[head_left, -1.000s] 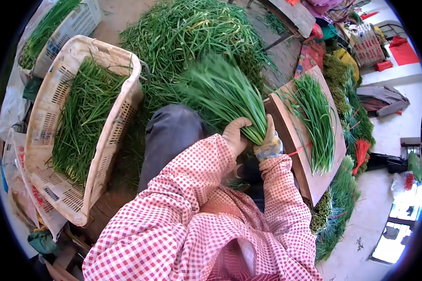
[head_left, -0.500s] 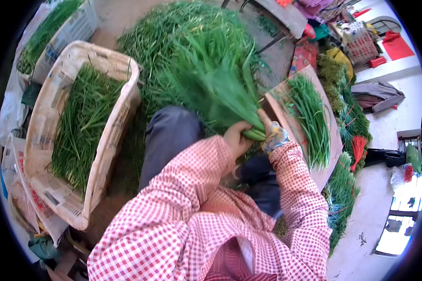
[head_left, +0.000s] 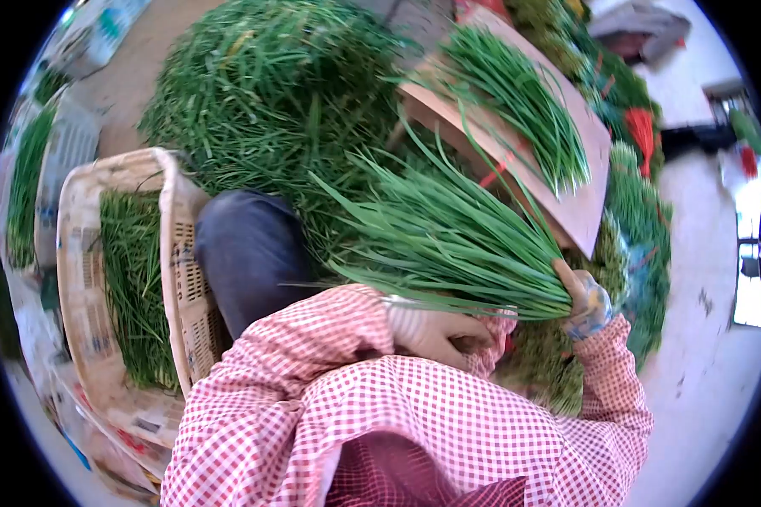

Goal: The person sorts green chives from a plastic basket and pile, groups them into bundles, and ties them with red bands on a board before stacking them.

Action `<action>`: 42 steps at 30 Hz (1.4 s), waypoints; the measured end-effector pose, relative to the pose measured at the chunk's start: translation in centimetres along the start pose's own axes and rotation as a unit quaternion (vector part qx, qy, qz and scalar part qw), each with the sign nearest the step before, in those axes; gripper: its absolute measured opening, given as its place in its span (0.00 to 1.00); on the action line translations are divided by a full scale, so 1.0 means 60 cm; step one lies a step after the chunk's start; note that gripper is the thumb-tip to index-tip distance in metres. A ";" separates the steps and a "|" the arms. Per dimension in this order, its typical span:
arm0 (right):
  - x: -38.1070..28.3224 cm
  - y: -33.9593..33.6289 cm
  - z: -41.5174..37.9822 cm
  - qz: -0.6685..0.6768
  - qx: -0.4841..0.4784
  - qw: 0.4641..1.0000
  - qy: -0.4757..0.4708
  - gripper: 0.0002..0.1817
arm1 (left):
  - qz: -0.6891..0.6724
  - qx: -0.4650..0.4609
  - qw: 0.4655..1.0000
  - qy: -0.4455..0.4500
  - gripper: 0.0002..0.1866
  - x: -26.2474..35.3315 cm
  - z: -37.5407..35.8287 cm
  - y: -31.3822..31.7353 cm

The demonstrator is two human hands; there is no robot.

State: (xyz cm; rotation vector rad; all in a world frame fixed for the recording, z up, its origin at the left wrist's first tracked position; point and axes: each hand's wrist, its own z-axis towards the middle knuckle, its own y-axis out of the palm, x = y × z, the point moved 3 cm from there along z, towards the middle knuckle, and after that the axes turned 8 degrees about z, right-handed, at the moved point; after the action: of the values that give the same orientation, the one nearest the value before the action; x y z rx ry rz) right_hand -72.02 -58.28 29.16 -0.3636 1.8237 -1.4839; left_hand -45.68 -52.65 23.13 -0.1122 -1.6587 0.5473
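A fanned bunch of long, narrow green leaves [head_left: 457, 241] is held in front of the torso, between the blue-trousered knee [head_left: 249, 249] and the low brown wooden counter [head_left: 599, 156]. The stem end is gripped by the right hand [head_left: 585, 304], which is partly covered in a blue, white and yellow pattern; the grip is closed around the gathered stems, and the leaf tips are spread toward the left. The left hand [head_left: 431, 334], in a pale covering, is positioned just beside the bunch, on the body side, with its fingers curled; whether anything is enclosed by its grip cannot be told with confidence, as the area is blurred.

A loose layer of green leaves [head_left: 516, 89] is carried on the counter, with the pale ends directed toward the right hand. A large heap of green leaves [head_left: 262, 93] is located on the floor beyond the knee. More cut greens [head_left: 135, 287] are contained in the cream perforated plastic crate [head_left: 171, 253] at the left.
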 end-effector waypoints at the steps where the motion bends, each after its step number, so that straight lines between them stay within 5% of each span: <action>1: 0.012 0.011 -0.046 -0.021 0.003 1.000 0.022 0.39 | -0.065 0.064 0.993 0.075 0.28 -0.012 0.002 0.025; 2: 0.018 0.024 -0.090 -0.040 0.004 0.998 0.043 0.40 | -0.135 0.128 0.972 0.143 0.25 -0.025 -0.006 0.051; 4: 0.038 0.055 -0.134 -0.037 0.029 0.997 0.059 0.38 | -0.186 0.103 0.977 -0.003 0.21 -0.002 -0.062 0.014; 6: 0.099 0.122 -0.181 -0.033 0.060 0.996 0.059 0.36 | -0.228 0.218 0.949 -0.005 0.18 -0.037 -0.110 0.014; 8: 0.161 0.169 -0.215 0.136 0.085 0.986 0.037 0.43 | -0.380 0.361 0.841 -0.136 0.13 -0.034 -0.186 -0.008; 11: 0.112 0.135 -0.185 0.130 0.104 0.986 -0.021 0.46 | -0.273 0.607 0.728 -0.164 0.08 -0.016 -0.230 -0.026; 12: 0.101 0.127 -0.178 0.078 0.107 0.991 -0.022 0.46 | -0.269 0.606 0.730 -0.165 0.08 -0.010 -0.215 -0.025; 15: 0.104 0.129 -0.165 0.076 0.109 0.990 -0.035 0.44 | 0.124 0.548 0.827 -0.009 0.09 0.032 -0.132 -0.033; 16: 0.114 0.137 -0.169 0.083 0.099 0.991 -0.027 0.42 | 0.203 0.566 0.799 0.000 0.06 0.028 -0.102 -0.034; 18: 0.129 0.153 -0.168 0.116 0.079 0.990 -0.007 0.44 | 0.136 0.581 0.797 -0.094 0.05 -0.011 -0.082 -0.037; 22: 0.105 0.140 -0.154 0.082 0.165 0.976 -0.117 0.42 | -0.002 0.605 0.770 -0.202 0.08 -0.077 -0.103 -0.081; 24: 0.102 0.143 -0.154 0.081 0.166 0.974 -0.131 0.41 | 0.009 0.463 0.846 -0.265 0.11 -0.063 -0.085 -0.097; 27: 0.104 0.144 -0.149 0.094 0.170 0.974 -0.114 0.41 | 0.149 0.344 0.873 -0.311 0.20 -0.051 -0.037 -0.100; 33: 0.090 0.134 -0.149 0.073 0.177 0.976 -0.101 0.41 | 0.358 0.295 0.827 -0.317 0.14 -0.104 0.011 -0.083; 36: 0.116 0.150 -0.161 0.073 0.160 0.979 -0.101 0.41 | 0.301 0.356 0.790 -0.397 0.12 -0.144 -0.039 -0.117; 38: 0.116 0.147 -0.154 0.100 0.146 0.979 -0.098 0.41 | 0.292 0.410 0.766 -0.400 0.10 -0.143 -0.087 -0.135; 39: 0.111 0.144 -0.149 0.101 0.151 0.977 -0.108 0.41 | 0.307 0.478 0.766 -0.300 0.10 -0.127 -0.095 -0.134; 40: 0.106 0.139 -0.148 0.101 0.151 0.977 -0.107 0.41 | 0.306 0.478 0.767 -0.301 0.10 -0.123 -0.096 -0.126; 42: 0.095 0.129 -0.149 0.020 0.150 0.985 -0.081 0.43 | 0.215 0.389 0.866 -0.228 0.13 -0.067 -0.066 -0.114</action>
State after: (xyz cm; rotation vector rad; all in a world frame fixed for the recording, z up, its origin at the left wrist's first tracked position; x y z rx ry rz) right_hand -80.34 -53.25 20.35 -0.2877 1.4475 -1.6220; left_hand -39.55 -59.06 22.55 0.2701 -1.7369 1.6528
